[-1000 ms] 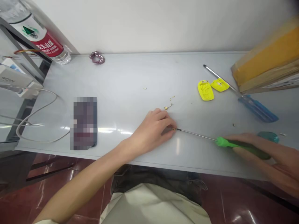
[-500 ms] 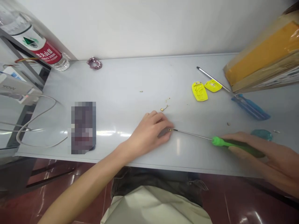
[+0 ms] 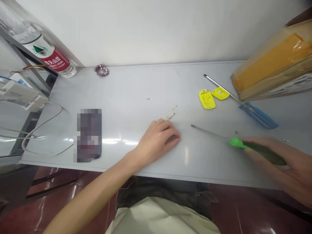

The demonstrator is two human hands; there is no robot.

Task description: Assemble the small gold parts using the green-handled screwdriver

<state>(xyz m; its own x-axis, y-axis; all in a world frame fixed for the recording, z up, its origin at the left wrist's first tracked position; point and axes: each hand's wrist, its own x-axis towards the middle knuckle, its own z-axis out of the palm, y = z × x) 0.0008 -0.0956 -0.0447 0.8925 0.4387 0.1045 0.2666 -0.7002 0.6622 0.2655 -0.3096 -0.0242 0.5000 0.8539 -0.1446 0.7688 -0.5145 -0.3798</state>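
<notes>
My left hand (image 3: 159, 136) rests on the grey table, thumb and fingertips pinched around a small brass-coloured piece (image 3: 176, 137) that is mostly hidden. Just beyond its knuckles lies a small brass part with a thin stem (image 3: 171, 116), with tiny bits close by. At the right, my right hand (image 3: 275, 159), blurred by motion, is closed around the handle of a green screwdriver (image 3: 236, 143). The screwdriver's thin shaft points left, and its dark tip is a short way from my left fingertips, touching neither them nor the piece.
Two yellow plastic shell pieces (image 3: 207, 99) lie beside a blue-handled screwdriver (image 3: 259, 115). A taped cardboard box (image 3: 270, 65) stands at back right. On the left are a blurred-out phone (image 3: 89, 135), a cable, a charger (image 3: 18, 91), a water bottle (image 3: 52, 57) and a beaded bracelet (image 3: 101, 70).
The green screwdriver's tip has pulled away to the right from the piece at my left fingertips. My right hand has drawn back with it; my left hand keeps its pinch. The view has shifted slightly.
</notes>
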